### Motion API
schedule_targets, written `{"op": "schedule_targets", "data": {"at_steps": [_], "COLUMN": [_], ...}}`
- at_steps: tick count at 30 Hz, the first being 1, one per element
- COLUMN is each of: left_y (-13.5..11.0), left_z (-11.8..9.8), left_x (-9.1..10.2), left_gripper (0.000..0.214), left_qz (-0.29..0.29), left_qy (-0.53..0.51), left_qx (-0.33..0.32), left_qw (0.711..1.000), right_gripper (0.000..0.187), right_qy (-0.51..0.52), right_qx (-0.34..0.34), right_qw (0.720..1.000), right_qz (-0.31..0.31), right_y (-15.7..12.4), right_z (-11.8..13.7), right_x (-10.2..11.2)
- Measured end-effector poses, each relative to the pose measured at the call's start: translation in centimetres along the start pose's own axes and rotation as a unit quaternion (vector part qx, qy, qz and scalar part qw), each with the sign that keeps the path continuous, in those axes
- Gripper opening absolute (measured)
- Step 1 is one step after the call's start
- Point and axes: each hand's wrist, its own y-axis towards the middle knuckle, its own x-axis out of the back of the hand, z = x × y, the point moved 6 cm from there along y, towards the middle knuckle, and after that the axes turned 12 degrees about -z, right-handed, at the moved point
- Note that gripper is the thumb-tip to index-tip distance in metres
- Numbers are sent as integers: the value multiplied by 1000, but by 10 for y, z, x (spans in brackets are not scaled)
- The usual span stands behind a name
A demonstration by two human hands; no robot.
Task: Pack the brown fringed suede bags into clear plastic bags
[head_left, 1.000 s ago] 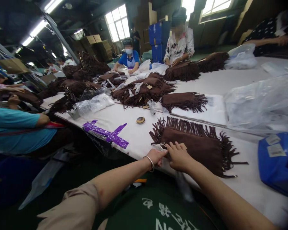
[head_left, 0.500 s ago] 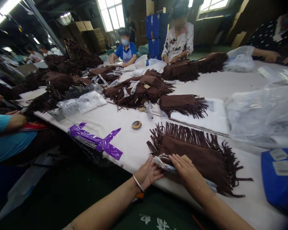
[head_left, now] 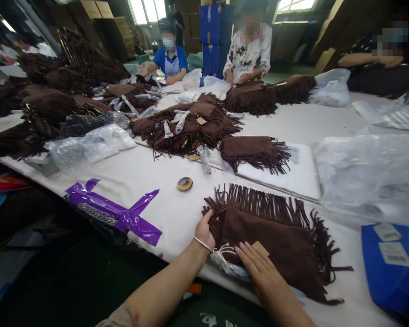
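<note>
A brown fringed suede bag (head_left: 276,231) lies on the white table (head_left: 163,181) right in front of me. My left hand (head_left: 206,229), with a thin bangle on the wrist, holds the bag's left edge among the fringe. My right hand (head_left: 255,268) lies flat on the bag's near edge, fingers stretched out, beside a small tan tag (head_left: 261,248). A small clear plastic packet with white cord (head_left: 225,261) sits between my two hands at the table's edge.
A purple plastic strip (head_left: 112,211) and a small round tin (head_left: 184,183) lie to the left. More brown fringed bags (head_left: 187,127) pile up mid-table. Clear plastic bags (head_left: 368,172) and a blue bag (head_left: 391,263) are at right. Other people sit at the far side.
My left hand has moved up from the table's edge to the bag's left fringe. The right hand slid down onto the bag's near edge. The tan tag has come into view.
</note>
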Motion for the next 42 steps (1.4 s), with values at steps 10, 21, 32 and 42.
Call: {"op": "schedule_targets", "data": {"at_steps": [10,21,32,42], "left_y": [-59,-100,-32,-71], "left_z": [24,-21,29,91], "left_x": [-50,-49,-77,-81], "left_gripper": [61,40,35,32], "left_qz": [196,113,125,193], "left_qy": [557,644,830,843], "left_qx": [-300,-371,-373,-385], "left_qw": [750,660,395,322], "right_gripper": [72,63,71,55], "right_qy": [61,89,124,94], "right_qx": [-29,-41,-73,-67], "right_qw": [998,995,989,993], "right_qz": [-18,-30,-19,-36], "right_y": [-9,-4,-3,-11], "right_z": [7,5,5,3], "right_x": [-7,3,4,-13]}}
